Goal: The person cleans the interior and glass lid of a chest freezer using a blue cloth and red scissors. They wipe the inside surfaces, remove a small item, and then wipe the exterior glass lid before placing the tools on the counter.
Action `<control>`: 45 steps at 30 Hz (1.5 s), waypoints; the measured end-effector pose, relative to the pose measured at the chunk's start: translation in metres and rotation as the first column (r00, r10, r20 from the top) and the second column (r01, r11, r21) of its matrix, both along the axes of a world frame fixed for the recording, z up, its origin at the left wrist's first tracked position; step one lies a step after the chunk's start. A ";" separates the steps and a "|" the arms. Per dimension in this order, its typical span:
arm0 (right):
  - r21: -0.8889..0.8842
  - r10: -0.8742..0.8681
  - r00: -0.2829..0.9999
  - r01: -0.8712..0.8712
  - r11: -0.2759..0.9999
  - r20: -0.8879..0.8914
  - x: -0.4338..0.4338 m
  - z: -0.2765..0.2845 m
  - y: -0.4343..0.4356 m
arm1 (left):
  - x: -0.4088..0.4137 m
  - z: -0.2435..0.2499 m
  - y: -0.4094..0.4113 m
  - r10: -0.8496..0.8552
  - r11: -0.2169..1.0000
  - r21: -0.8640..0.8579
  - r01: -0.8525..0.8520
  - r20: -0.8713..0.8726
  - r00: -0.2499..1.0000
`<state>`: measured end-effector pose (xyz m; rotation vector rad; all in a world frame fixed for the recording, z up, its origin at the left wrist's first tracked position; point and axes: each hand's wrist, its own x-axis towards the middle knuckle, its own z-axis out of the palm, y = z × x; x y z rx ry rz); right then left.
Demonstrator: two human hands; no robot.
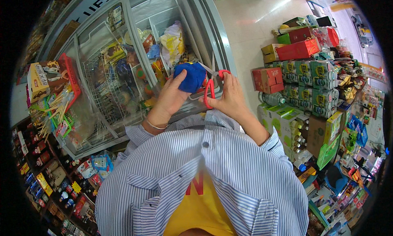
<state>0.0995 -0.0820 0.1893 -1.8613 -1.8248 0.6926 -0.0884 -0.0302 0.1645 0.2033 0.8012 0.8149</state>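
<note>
A crumpled blue package or cloth [191,77] is gripped in my left hand [174,95], the thumb lying over its near side. My right hand [230,96] holds scissors by their red handles [210,94]. The scissor blades [210,67] are spread apart, just right of the blue thing's top edge. Both hands are over the near right part of a chest freezer [225,49]. Beyond the blue thing, a white and yellow plastic bag [172,44] lies in a wire basket inside the freezer.
Sliding glass lids cover the freezer's left part. On them stand a red plastic basket [73,82], a cardboard snack box [40,82] and bundled wooden sticks [60,105]. Stacked drink cans [307,72], a red carton [268,80] and a water bottle [271,98] are on the right. Stocked shelves are at lower left.
</note>
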 end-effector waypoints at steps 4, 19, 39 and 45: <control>0.098 -0.041 0.982 0.024 0.995 0.183 -0.003 0.003 0.001 | 0.008 0.008 -0.006 -0.075 0.988 0.132 0.086 -0.087 0.993; 0.435 -0.005 0.999 0.021 0.900 -0.039 -0.004 -0.001 -0.008 | 0.016 -0.018 -0.003 0.188 0.964 0.250 -0.086 -0.417 0.889; -0.583 -0.567 -0.140 0.126 0.803 -0.812 -0.012 0.000 -0.009 | 0.027 0.010 -0.016 -0.011 0.963 0.250 0.099 -0.332 0.943; -0.656 -0.643 -0.131 0.128 0.744 -0.754 -0.016 0.006 -0.006 | 0.027 0.011 -0.022 -0.100 0.928 0.300 0.220 -0.368 0.925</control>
